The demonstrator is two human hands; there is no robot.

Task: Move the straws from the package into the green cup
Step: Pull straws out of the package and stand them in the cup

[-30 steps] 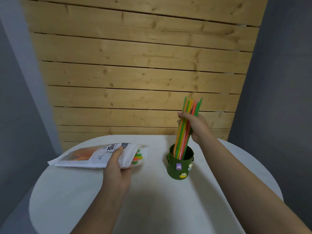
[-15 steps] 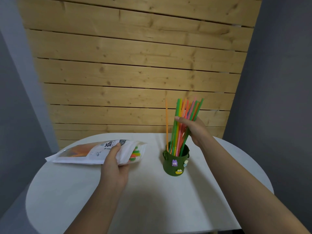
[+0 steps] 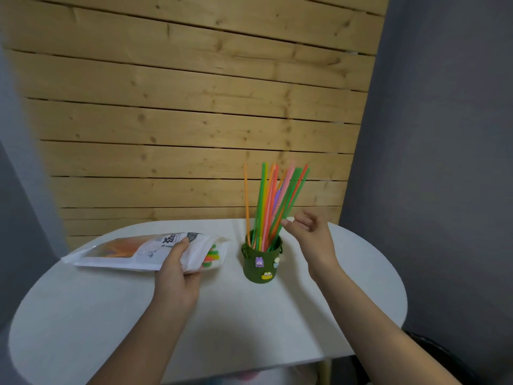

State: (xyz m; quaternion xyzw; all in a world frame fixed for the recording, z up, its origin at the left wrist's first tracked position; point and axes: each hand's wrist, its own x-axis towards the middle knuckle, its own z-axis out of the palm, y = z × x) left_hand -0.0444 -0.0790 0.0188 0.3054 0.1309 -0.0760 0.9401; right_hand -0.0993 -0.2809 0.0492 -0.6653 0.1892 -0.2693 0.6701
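A dark green cup (image 3: 261, 266) with small cartoon stickers stands on the white round table (image 3: 222, 315). Several coloured straws (image 3: 273, 201) stand in it, fanned out and leaning right. My right hand (image 3: 311, 234) hovers just right of the straws with fingers loosely curled and holds nothing. A white straw package (image 3: 144, 250) lies on its side at the left, its open end towards the cup, with coloured straw ends (image 3: 212, 255) showing. My left hand (image 3: 177, 276) grips the package near its open end.
A wooden slat wall (image 3: 194, 107) rises right behind the table. Grey walls stand at both sides. The table's front edge is near me, with a dark object (image 3: 444, 354) below it at the right.
My right hand has let go of the straw bundle and drawn back to the right. The straws now stand loose in the cup and have spread apart. The left hand still holds the package.
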